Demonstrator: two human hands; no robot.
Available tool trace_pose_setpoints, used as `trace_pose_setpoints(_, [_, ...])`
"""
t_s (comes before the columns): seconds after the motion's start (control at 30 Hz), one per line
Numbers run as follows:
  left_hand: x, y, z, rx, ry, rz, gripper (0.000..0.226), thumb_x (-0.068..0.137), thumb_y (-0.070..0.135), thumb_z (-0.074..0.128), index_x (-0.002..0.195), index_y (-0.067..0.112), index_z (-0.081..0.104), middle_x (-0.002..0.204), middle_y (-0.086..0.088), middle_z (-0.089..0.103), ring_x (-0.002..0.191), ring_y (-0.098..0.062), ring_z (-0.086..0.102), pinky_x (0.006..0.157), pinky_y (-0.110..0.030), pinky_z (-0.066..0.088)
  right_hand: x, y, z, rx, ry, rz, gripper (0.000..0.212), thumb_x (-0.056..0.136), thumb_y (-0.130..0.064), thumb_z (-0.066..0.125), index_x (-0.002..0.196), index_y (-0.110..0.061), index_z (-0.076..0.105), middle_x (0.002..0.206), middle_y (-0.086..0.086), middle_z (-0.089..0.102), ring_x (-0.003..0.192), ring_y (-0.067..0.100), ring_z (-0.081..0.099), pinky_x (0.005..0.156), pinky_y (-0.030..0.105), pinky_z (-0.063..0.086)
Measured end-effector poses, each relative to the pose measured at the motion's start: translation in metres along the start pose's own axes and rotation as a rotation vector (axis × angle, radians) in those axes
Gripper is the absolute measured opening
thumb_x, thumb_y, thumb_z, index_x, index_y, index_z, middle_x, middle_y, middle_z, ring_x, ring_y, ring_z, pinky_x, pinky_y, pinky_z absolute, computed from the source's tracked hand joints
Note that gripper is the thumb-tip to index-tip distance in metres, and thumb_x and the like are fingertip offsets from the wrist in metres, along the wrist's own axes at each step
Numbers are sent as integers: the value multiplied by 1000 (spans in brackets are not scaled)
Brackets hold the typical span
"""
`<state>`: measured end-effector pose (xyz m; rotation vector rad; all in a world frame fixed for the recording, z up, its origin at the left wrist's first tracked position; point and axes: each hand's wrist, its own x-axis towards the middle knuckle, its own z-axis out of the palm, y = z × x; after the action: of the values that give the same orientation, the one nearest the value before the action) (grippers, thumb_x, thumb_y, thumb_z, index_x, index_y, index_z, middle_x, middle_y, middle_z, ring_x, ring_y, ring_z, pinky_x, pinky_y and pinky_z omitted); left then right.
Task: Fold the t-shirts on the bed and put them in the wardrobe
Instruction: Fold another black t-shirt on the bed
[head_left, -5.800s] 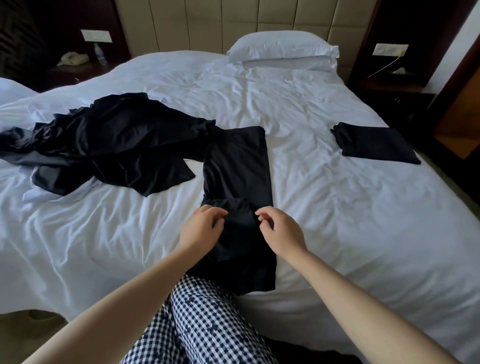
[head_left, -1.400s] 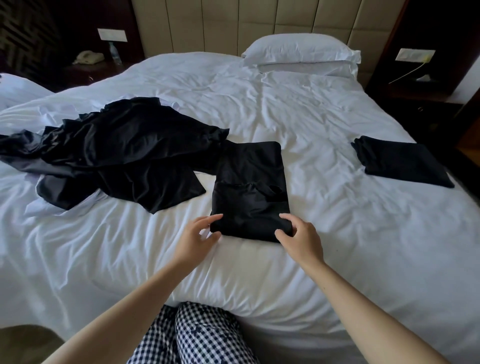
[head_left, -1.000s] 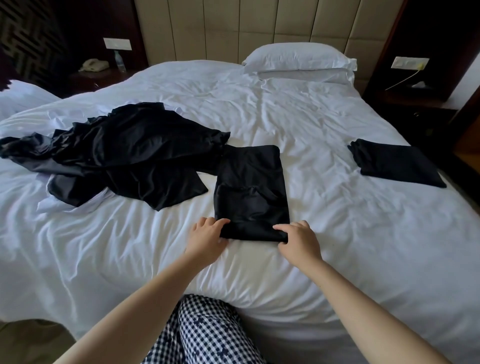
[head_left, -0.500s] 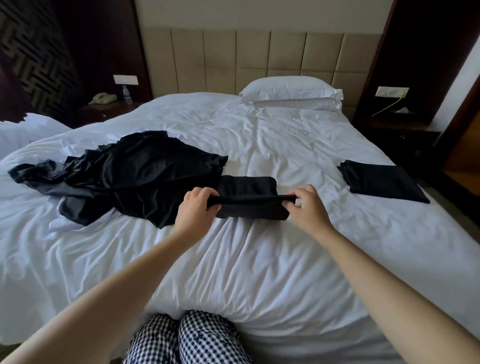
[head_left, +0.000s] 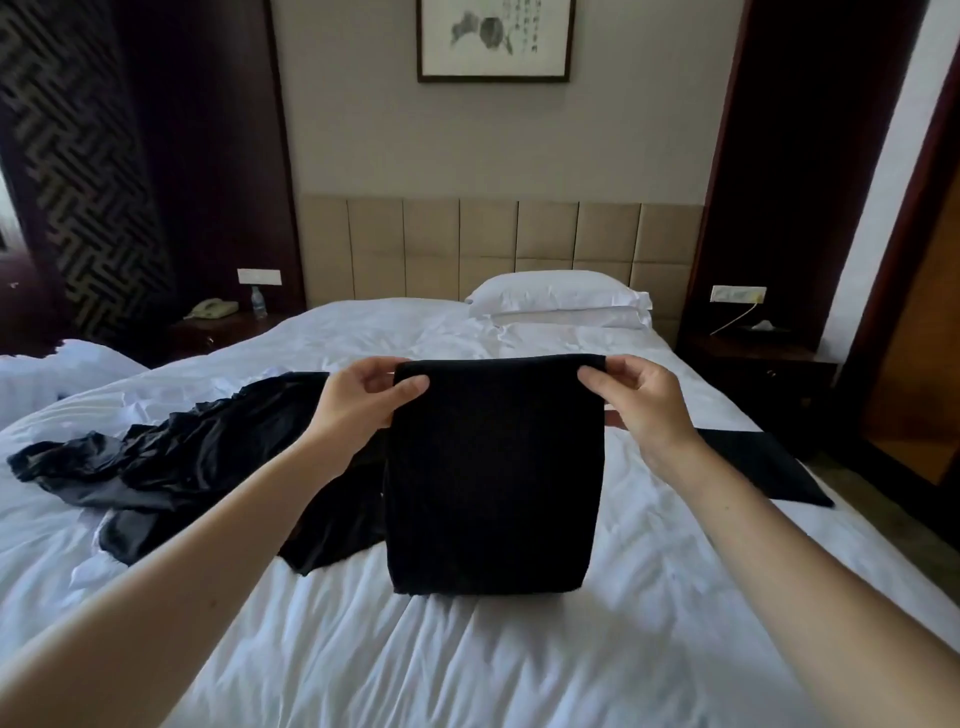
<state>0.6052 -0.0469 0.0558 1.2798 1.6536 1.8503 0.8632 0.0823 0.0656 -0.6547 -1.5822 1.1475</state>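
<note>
A folded black t-shirt (head_left: 493, 473) hangs upright in front of me above the white bed (head_left: 467, 654). My left hand (head_left: 358, 405) pinches its top left corner and my right hand (head_left: 644, 405) pinches its top right corner. Its lower edge reaches down to about the sheet. A crumpled heap of black t-shirts (head_left: 197, 457) lies on the left half of the bed. Another folded black t-shirt (head_left: 763, 467) lies flat near the bed's right edge, partly hidden behind my right arm.
Two white pillows (head_left: 561, 301) lean at the beige headboard. Dark nightstands flank the bed, the left one (head_left: 218, 327) with a phone and a bottle, the right one (head_left: 753, 353) with a tissue box. A second white bed (head_left: 52, 374) shows at far left. No wardrobe is visible.
Both hands gripped the near edge of the folded shirt on the bed and lifted it; it now hangs upright in the air. My view has tilted up toward the headboard wall.
</note>
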Motion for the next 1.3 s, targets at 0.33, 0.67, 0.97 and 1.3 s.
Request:
trace_pose_setpoints(0.33, [43, 14, 29, -39, -111, -54, 17, 92, 24, 66, 106, 14, 64, 87, 1, 75, 76, -10, 72, 58, -21, 55, 42, -1, -11, 37, 45, 25, 9, 90, -22, 69, 96, -15, 69, 90, -3, 74, 94, 19, 71, 78, 32, 57])
trace_pose_setpoints(0.67, [98, 40, 56, 49, 28, 100, 20, 99, 32, 54, 113, 18, 52, 109, 3, 62, 100, -11, 61, 86, -25, 50, 84, -35, -10, 41, 111, -64, 3, 93, -22, 64, 92, -19, 65, 85, -5, 71, 88, 17, 69, 88, 45, 55])
trace_pose_setpoints(0.97, [52, 10, 54, 145, 56, 88, 14, 102, 30, 48, 112, 19, 47, 100, 11, 55, 90, -2, 53, 73, -15, 41, 47, -9, -8, -13, 78, 7, 10, 92, -28, 64, 96, -18, 65, 85, -5, 72, 88, 18, 70, 88, 47, 56])
trace_pose_setpoints(1.3, [-41, -90, 47, 139, -78, -185, 17, 99, 31, 54, 112, 19, 55, 105, 2, 64, 95, -11, 63, 73, -20, 47, -43, 84, -13, -77, 45, 328, 18, 92, -29, 65, 100, -14, 65, 89, 6, 68, 75, 18, 66, 67, 36, 51])
